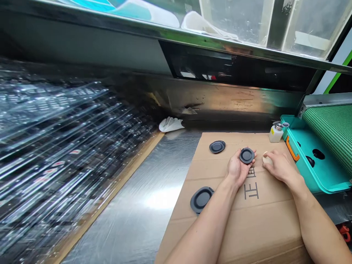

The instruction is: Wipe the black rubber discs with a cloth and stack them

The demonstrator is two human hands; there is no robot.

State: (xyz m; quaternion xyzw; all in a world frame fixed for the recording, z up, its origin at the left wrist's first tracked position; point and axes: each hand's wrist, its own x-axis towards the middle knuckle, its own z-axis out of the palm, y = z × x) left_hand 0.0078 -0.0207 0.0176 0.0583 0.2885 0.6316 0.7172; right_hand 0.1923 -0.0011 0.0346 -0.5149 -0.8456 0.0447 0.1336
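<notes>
My left hand (238, 169) is palm up, holding a small dark grey round lid-like part (246, 156) on its fingers. To the right, just over the cardboard, my right hand (279, 165) pinches a small cream-coloured pad (266, 159); its exact kind is not clear. Two similar dark grey parts lie on the cardboard sheet (264, 227): one (217, 146) beyond my left hand, and a larger-looking one (202, 200) beside my left forearm, which partly covers its edge.
A white pump bottle (276, 132) stands at the sheet's far right corner. Beside it is a teal bin (310, 176) with an orange handle and dark parts inside, next to a green conveyor belt (332, 124). Plastic-wrapped stacks (68, 154) and a white glove (171, 124) are at left.
</notes>
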